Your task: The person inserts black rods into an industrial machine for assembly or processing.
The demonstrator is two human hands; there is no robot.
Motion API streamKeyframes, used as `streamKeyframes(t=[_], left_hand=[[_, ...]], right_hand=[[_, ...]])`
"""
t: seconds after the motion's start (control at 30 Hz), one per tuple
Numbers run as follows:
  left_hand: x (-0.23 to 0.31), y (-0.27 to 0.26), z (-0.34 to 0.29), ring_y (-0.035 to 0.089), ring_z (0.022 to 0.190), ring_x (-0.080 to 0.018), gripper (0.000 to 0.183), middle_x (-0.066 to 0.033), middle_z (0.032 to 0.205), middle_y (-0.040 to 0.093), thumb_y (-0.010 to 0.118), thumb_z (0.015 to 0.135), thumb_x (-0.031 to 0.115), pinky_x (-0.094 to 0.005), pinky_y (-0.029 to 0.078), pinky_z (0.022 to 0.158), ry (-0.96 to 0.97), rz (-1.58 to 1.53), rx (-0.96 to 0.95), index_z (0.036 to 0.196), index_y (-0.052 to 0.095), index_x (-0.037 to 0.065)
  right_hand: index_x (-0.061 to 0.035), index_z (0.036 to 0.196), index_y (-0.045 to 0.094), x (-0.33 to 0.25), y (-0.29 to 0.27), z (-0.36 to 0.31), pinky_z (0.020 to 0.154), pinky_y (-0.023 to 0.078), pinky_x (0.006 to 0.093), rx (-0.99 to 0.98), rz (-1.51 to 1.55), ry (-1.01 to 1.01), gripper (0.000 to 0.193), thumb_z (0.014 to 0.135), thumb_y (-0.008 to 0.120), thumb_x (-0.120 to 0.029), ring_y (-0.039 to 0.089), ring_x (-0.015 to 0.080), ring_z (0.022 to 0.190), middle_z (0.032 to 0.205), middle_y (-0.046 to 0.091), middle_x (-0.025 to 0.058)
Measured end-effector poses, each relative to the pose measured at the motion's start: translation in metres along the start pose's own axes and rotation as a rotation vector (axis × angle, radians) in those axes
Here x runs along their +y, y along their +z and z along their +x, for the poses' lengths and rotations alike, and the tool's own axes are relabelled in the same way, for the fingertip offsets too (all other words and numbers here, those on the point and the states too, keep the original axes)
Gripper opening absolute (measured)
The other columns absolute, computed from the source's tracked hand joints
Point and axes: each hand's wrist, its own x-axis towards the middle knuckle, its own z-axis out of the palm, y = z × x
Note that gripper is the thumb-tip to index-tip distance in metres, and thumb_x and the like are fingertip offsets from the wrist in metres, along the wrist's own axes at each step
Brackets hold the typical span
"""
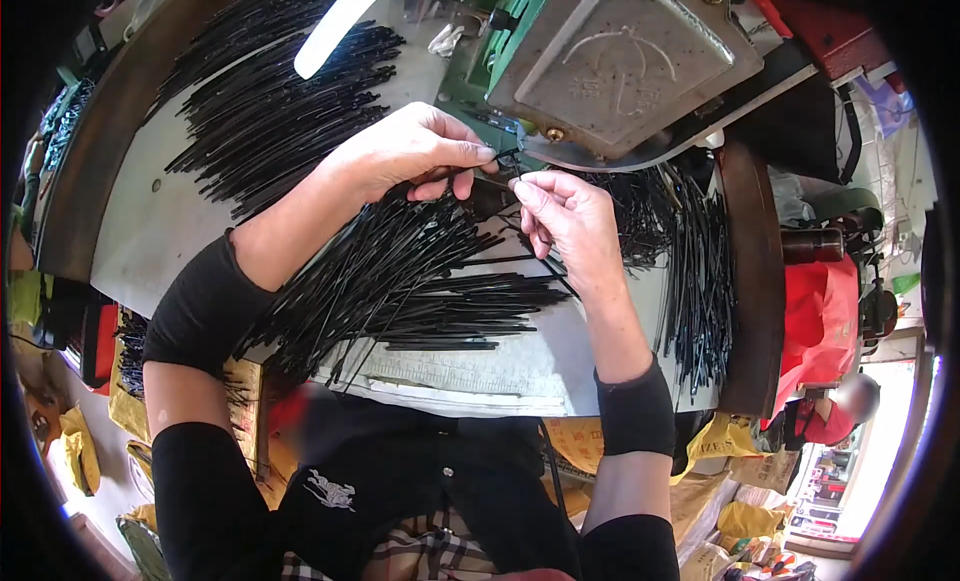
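Progress, by size of lot. Upper-left heap of black strands (280, 111): largest, combed roughly one way. Front heap (400, 281): looser, splayed under and before the hands. Right heap (700, 291): strands lying lengthwise toward the near edge. Which heaps were finished and which waited could not be told; by judgement, the work stood mid-course, piece by piece, with plenty on every side. Single piece in work: one short black strand end (508, 152), at the machine's foot, between the two hands.

Materials, by size. Worktable (150, 251): pale grey, smooth, with ruler-like marks near the front edge. Curbs: brown, wood-like, curved by the lens, one on the left (90, 151), one on the right (750, 271). Machine (620, 71): dull, worn metal cover, angular, with raised emblem and brass-coloured screws; green painted body behind. Lamp (340, 26): white, bar-shaped, glaring. Left hand (430, 156): bare, thumb and forefinger pinched upon the strand end. Right hand (565, 216): bare, fingertips pressed together just beside, seemingly upon a thin dark piece (512, 171) too small to make out. Strands: slim, straight, stiff-looking, faintly glossy; substance uncertain, possibly plastic or coated wire.
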Motion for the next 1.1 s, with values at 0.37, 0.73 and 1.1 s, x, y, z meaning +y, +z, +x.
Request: streamKeyframes(t=[0.37,0.73,1.1], left_hand=[[-0.001,0.002,-0.005,0.042,0.039,-0.0081,0.025,-0.0094,0.065,0.063,0.06,0.081,0.019,-0.0223,0.033,0.036,0.011,0.043,0.042,0.089,0.065,-0.004],[-0.001,0.023,-0.021,0.057,0.048,-0.01,0.029,-0.0063,0.067,0.065,0.055,0.087,0.025,-0.0218,0.044,0.044,0.106,0.198,-0.136,0.09,0.064,-0.003],[-0.015,-0.059,-0.037,0.061,0.078,-0.0307,0.017,-0.0126,0.079,0.064,0.057,0.072,0.018,-0.04,0.049,0.067,0.264,1.3,0.434,0.081,0.064,0.005]], right_hand=[[0.0042,0.101,0.059,0.004,0.003,-0.004,0.043,0.038,0.0198,0.054,0.126,0.033,0.024,0.085,0.061,-0.014,0.049,0.009,0.047,0.067,0.056,0.0041],[-0.0018,0.098,0.056,0.021,-0.005,-0.001,0.059,0.053,0.0262,0.07,0.677,-0.03,0.013,0.091,0.051,-0.012,0.061,0.0145,0.071,0.083,0.061,0.007],[0.0,0.096,0.058,0.023,-0.012,0.005,0.064,0.056,0.0299,0.067,0.639,-0.055,0.017,0.092,0.05,-0.014,0.064,0.0186,0.074,0.085,0.063,0.0104]])
